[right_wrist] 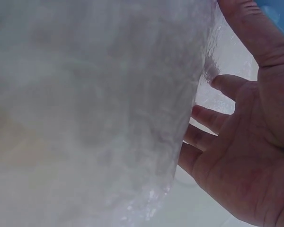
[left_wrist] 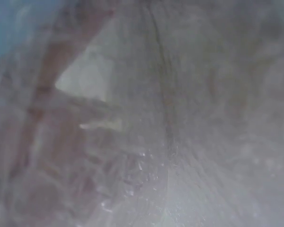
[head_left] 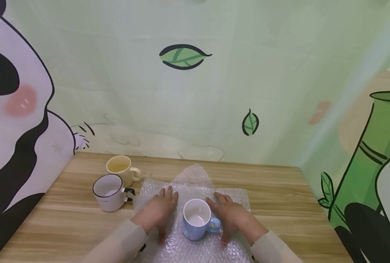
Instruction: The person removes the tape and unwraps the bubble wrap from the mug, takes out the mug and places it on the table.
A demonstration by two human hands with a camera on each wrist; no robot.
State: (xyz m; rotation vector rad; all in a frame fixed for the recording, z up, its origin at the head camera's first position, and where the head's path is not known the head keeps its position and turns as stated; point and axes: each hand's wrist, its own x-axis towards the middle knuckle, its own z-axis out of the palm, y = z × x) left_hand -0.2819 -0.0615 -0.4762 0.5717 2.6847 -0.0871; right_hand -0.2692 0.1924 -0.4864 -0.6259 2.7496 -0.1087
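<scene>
A light blue mug [head_left: 195, 228] with a white inside stands upright on a sheet of bubble wrap [head_left: 195, 179], its handle pointing right. My left hand [head_left: 160, 210] lies on the wrap to the left of the mug, fingers extended. On the other side my right hand [head_left: 231, 215] rests near the handle, fingers spread. In the right wrist view the straight fingertips [right_wrist: 199, 113] meet the edge of the wrap. Blurred bubble wrap [left_wrist: 203, 142] fills most of the left wrist view and veils the left hand.
To the left stand a white mug [head_left: 108, 199] with a dark rim and, behind it, a pale yellow mug [head_left: 124, 175]. Both are upright on the wooden table [head_left: 56, 219]. A printed cloth backdrop [head_left: 195, 109] rises behind the table's far edge.
</scene>
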